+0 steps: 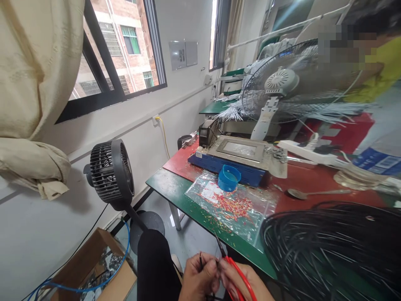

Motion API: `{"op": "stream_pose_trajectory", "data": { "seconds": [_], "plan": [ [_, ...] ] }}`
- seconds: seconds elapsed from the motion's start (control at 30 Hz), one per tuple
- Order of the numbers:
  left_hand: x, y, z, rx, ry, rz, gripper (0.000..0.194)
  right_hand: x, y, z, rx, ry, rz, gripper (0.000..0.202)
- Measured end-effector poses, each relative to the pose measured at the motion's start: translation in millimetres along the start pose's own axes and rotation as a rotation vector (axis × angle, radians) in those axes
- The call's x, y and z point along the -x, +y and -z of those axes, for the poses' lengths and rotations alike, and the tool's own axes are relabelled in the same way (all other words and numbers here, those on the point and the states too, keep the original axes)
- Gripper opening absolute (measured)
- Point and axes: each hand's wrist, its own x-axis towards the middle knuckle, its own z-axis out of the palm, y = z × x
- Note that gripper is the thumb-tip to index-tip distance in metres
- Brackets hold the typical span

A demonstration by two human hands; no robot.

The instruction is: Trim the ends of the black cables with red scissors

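The left hand (197, 278) pinches a thin black wire (200, 260) just beside the right hand (242, 282), which grips red-handled cutters (233, 267).

both hands meet low — left hand (198, 279) pinching a thin wire (201, 260), right hand (242, 282) gripping red-handled cutters (234, 269) (blades closed).

Bench (175, 188) as landmark: on it, plastic bag (232, 205), with cup (229, 177) just behind and machine (238, 156) behind that; spoon (313, 193) to the right; cable coil (332, 246) at the near right; floor fan (111, 173) left; cardboard box (97, 271) below left.
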Motion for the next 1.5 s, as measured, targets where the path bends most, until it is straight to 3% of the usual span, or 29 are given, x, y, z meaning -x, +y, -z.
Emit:
{"op": "stream_pose_trajectory", "data": {
  "seconds": [0.17,0.27,0.4,0.57,0.83,1.13,1.4,1.5],
  "plan": [
    [0.3,0.1,-1.0,-0.029,0.001,-0.012,0.058,-1.9,-5.0,-2.5,-0.048,0.046,-0.082,0.078],
    [-1.3,-0.8,-1.3,0.025,0.032,0.040,0.061,0.0,-7.6,-3.7,0.002,0.015,-0.055,0.076],
    [-2.4,-0.2,-2.3,0.027,0.034,0.071,0.063,-0.3,4.6,-1.3,-0.005,-0.017,0.016,0.074],
    [-2.1,-2.3,0.0,0.029,-0.039,0.020,0.056,-8.9,21.0,3.0,-0.202,0.017,0.031,0.070],
    [-5.3,-12.5,10.0,0.045,-0.104,0.021,0.051,-0.2,-6.7,-6.5,-0.217,0.017,0.006,0.072],
    [-1.3,-3.8,0.1,0.136,-0.083,0.024,0.048,-0.4,6.8,-4.3,-0.129,0.063,-0.050,0.079],
    [-1.0,-5.3,5.5,0.081,-0.138,0.011,0.046,8.1,-17.9,-10.5,-0.128,0.070,-0.022,0.074],
    [0.3,-4.0,5.9,0.090,-0.165,0.004,0.046,10.4,-15.3,-8.1,-0.161,0.044,-0.024,0.070]
  ]
}}
